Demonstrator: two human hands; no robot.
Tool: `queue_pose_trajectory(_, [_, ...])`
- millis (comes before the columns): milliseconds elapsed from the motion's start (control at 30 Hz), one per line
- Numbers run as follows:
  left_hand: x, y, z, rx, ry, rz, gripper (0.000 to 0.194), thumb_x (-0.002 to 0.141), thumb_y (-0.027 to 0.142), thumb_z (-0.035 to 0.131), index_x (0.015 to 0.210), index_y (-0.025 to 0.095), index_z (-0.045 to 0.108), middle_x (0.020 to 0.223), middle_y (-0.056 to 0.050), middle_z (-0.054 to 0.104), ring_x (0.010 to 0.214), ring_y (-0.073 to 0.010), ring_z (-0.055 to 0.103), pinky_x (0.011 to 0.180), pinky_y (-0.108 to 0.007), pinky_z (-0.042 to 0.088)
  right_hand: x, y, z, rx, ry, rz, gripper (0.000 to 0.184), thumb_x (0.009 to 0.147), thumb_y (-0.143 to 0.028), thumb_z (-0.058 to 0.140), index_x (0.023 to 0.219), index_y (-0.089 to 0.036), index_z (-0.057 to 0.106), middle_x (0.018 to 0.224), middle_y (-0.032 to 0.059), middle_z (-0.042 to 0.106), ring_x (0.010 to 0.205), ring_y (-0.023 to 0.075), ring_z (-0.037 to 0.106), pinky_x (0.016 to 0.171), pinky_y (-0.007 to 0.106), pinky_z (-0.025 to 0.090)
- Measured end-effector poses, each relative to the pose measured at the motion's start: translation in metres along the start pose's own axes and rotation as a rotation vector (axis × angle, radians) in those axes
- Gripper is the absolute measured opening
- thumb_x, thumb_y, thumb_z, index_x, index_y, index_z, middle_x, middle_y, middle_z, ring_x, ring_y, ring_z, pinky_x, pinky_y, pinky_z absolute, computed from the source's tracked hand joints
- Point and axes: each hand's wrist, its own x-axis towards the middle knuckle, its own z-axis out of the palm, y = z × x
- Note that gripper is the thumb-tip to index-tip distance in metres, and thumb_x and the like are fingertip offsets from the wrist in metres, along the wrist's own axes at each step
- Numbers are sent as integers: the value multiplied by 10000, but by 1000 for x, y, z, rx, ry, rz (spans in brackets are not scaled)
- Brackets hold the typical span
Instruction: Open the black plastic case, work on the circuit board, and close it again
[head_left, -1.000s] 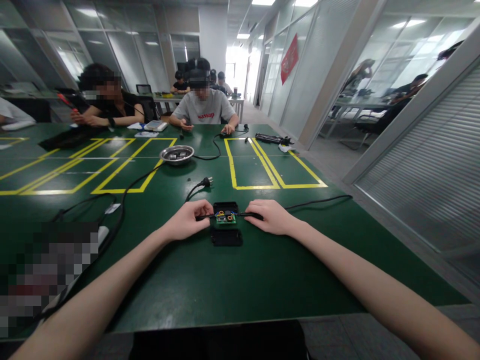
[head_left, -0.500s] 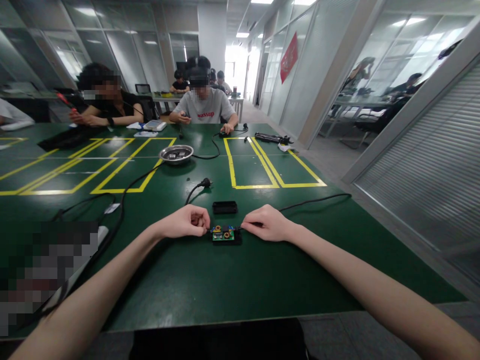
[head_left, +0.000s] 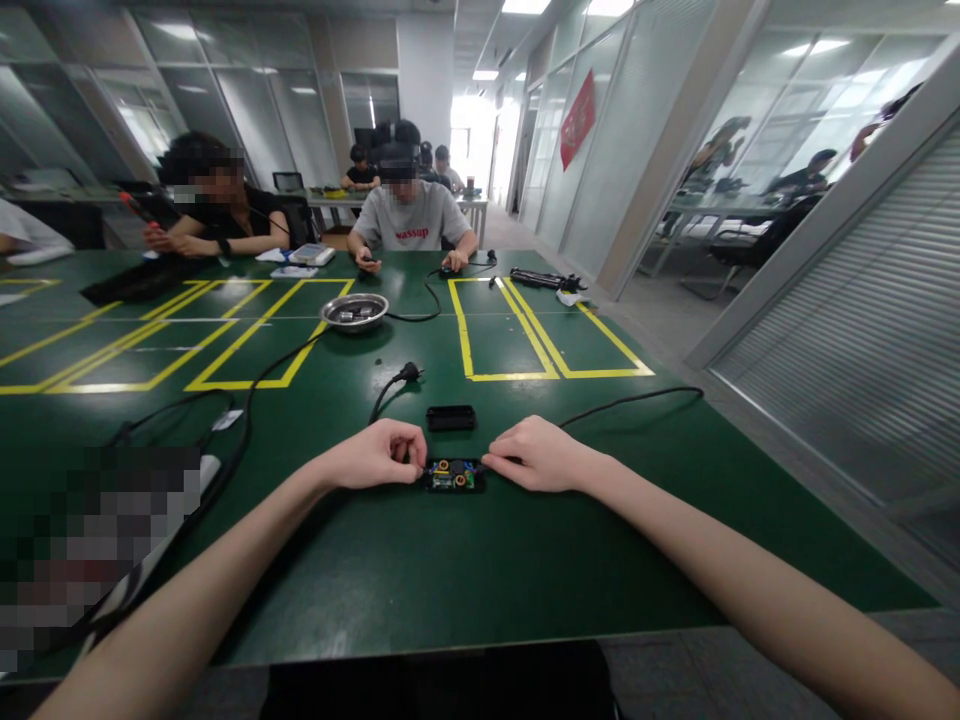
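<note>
A circuit board (head_left: 454, 475) with copper-wound coils and coloured wires lies inside a small black case half (head_left: 472, 488) on the table in front of me. At its left end my left hand (head_left: 386, 455) is closed in a pinch around a black cable, mostly hidden by the fingers. My right hand (head_left: 536, 455) pinches the black cable at the other end, and that cable (head_left: 637, 400) runs off to the right. Just beyond the case lies a matching black cover (head_left: 451, 417), hollow side up. A power plug (head_left: 409, 373) rests on its lead behind my left hand.
Farther back on the green table (head_left: 375, 590) stands a metal bowl (head_left: 354, 312) with small parts. A folded black tripod (head_left: 544, 280) lies at the far right. Loose cables (head_left: 247, 410) cross the left side. Two co-workers sit across the table, one holding a small dark object.
The circuit board has dropped from slightly raised to lower inside the case. Both hands have stayed pinched at its ends. Across the table, a co-worker's hand has come down toward the tabletop.
</note>
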Motion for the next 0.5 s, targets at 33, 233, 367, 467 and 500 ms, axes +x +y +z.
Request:
queue_pose_trajectory(33, [0, 0, 1, -9, -4, 1, 190, 714, 322, 719, 765, 155, 645, 627, 45, 595, 550, -86, 470, 517, -195, 323, 1, -2, 0, -8, -8, 2, 435, 1044, -274, 484, 628, -183, 574, 609, 15, 628, 549, 127, 518, 578, 287, 260])
queue_pose_trajectory(233, [-1, 0, 5, -17, -19, 25, 173, 743, 291, 706, 695, 167, 596, 625, 42, 613, 557, -86, 497, 527, -195, 348, 4, -3, 6, -9, 50, -35, 376, 995, -221, 536, 622, -179, 564, 626, 14, 611, 602, 137, 529, 680, 296, 321])
queue_pose_trajectory(367, [-1, -1, 6, 27, -10, 59, 145, 746, 274, 678, 692, 167, 598, 623, 38, 604, 566, -92, 507, 534, -200, 362, 5, -3, 11, 140, 129, 73, 239, 951, -204, 606, 714, -178, 629, 746, 18, 651, 680, 143, 567, 711, 273, 371])
queue_pose_trajectory(467, [-1, 0, 6, 87, 18, 68, 143, 754, 288, 690, 737, 165, 619, 609, 49, 568, 555, -90, 476, 528, -200, 348, 6, -5, 13, 218, 125, 155, 171, 929, -183, 629, 763, -180, 669, 720, 8, 654, 679, 147, 578, 701, 262, 388])
queue_pose_trajectory(500, [-1, 0, 6, 101, 25, 65, 160, 766, 309, 697, 756, 164, 630, 606, 52, 555, 554, -90, 463, 526, -200, 341, 7, -6, 13, 229, 117, 176, 166, 923, -180, 635, 763, -180, 678, 702, 6, 654, 668, 147, 578, 688, 260, 384])
